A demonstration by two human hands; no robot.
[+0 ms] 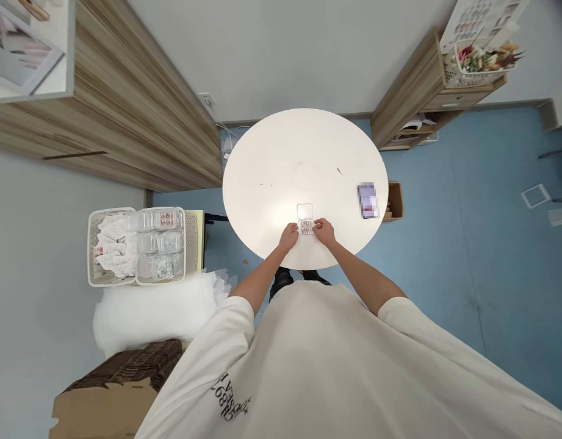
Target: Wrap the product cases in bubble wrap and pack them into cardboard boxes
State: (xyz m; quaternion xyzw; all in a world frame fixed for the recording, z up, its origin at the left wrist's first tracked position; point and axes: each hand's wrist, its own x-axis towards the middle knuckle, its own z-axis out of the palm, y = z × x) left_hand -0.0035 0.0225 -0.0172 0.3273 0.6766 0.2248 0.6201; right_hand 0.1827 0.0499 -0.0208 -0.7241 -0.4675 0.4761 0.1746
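Observation:
A small clear plastic case point(305, 221) lies open near the front edge of the round white table point(303, 158). Its lid is flipped up toward the far side, and its tray holds several small pinkish pieces. My left hand point(288, 235) pinches the left side of the tray with curled fingers. On the tray's right side my right hand point(324, 231) grips it the same way. Both hands rest on the tabletop.
A blurred purple card or packet point(367, 200) lies at the table's right edge. A white basket point(136, 245) with clear cases and papers stands to my left, above white foam wrap and a cardboard box point(111, 390). Wooden cabinets flank the table; a small brown box point(395, 201) sits on the blue floor.

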